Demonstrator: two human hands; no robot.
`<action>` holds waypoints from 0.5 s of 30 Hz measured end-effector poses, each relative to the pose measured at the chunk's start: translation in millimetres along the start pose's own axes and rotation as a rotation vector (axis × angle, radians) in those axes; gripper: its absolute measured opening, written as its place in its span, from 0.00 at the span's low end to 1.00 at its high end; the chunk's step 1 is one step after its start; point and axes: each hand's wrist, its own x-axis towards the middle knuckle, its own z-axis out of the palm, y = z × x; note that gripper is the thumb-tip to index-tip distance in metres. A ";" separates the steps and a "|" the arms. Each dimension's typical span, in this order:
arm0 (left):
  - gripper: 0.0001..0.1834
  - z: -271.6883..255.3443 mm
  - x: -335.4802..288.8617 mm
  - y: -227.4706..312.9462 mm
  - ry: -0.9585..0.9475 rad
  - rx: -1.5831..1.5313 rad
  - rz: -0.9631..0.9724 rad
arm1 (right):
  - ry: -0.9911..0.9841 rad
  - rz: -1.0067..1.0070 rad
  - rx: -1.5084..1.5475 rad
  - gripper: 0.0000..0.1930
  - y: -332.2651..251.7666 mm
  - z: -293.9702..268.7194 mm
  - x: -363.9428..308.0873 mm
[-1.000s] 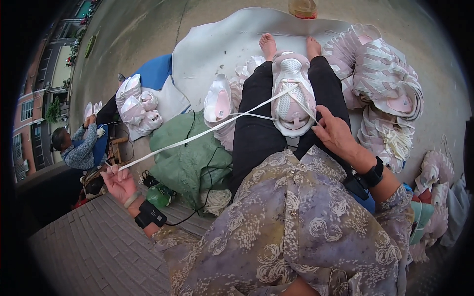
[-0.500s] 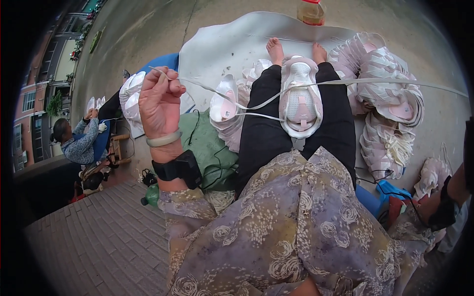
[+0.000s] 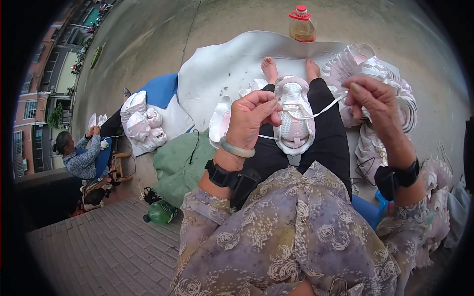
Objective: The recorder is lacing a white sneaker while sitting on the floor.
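A white and pink shoe upper [image 3: 296, 129] lies between my thighs, toe toward me. White shoelace [image 3: 323, 109] runs from its eyelets to both sides. My left hand [image 3: 252, 116], with a pale bangle on the wrist, is just left of the upper with thumb and fingers pinched; the lace seems to end in them, though the tip is too small to make out clearly. To the right and a bit higher, my right hand [image 3: 375, 101] pinches the other stretch of lace, which curves from its fingertips back to the upper.
Stacked shoe uppers [image 3: 368, 64] stand to my right, with more [image 3: 143, 123] at the left. A capped bottle of yellowish liquid [image 3: 302, 27] stands beyond a white sheet [image 3: 217, 64]. Green cloth [image 3: 177, 158] and a green bottle [image 3: 161, 212] lie at my left. Another person [image 3: 81, 153] sits far left.
Both hands have come in toward the shoe upper, the left from the far left, the right from beyond the right edge. The lace, stretched wide before, now hangs in a short curve.
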 end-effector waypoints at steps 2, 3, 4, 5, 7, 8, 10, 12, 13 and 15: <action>0.08 26.9 15.8 -8.5 -0.106 0.016 -0.018 | 0.074 -0.226 -0.372 0.06 23.3 23.7 -5.1; 0.08 32.3 19.4 -12.1 -0.129 0.008 -0.015 | 0.094 -0.479 -0.560 0.06 40.7 31.8 1.2; 0.08 33.1 21.2 -15.9 -0.135 0.059 0.020 | 0.098 -0.479 -0.568 0.06 50.1 41.9 6.8; 0.08 34.6 22.0 -18.7 -0.135 0.112 0.053 | 0.150 -0.461 -0.478 0.06 57.6 50.7 12.0; 0.07 37.0 22.7 -23.3 -0.100 0.127 0.069 | 0.193 -0.441 -0.380 0.06 61.9 60.9 18.8; 0.07 36.4 23.4 -25.5 -0.083 0.158 0.081 | 0.167 -0.399 -0.331 0.06 62.7 64.4 19.5; 0.07 37.4 24.7 -27.8 -0.058 0.176 0.102 | 0.165 -0.353 -0.260 0.07 64.2 68.6 19.3; 0.07 37.4 25.3 -30.7 -0.064 0.159 0.106 | 0.158 -0.287 -0.195 0.07 62.7 67.6 19.5; 0.07 37.4 25.1 -31.9 -0.073 0.141 0.113 | 0.152 -0.223 -0.133 0.06 62.4 67.2 19.4; 0.06 39.0 23.3 -32.8 -0.063 0.162 0.110 | 0.166 -0.259 -0.168 0.06 64.5 67.1 19.7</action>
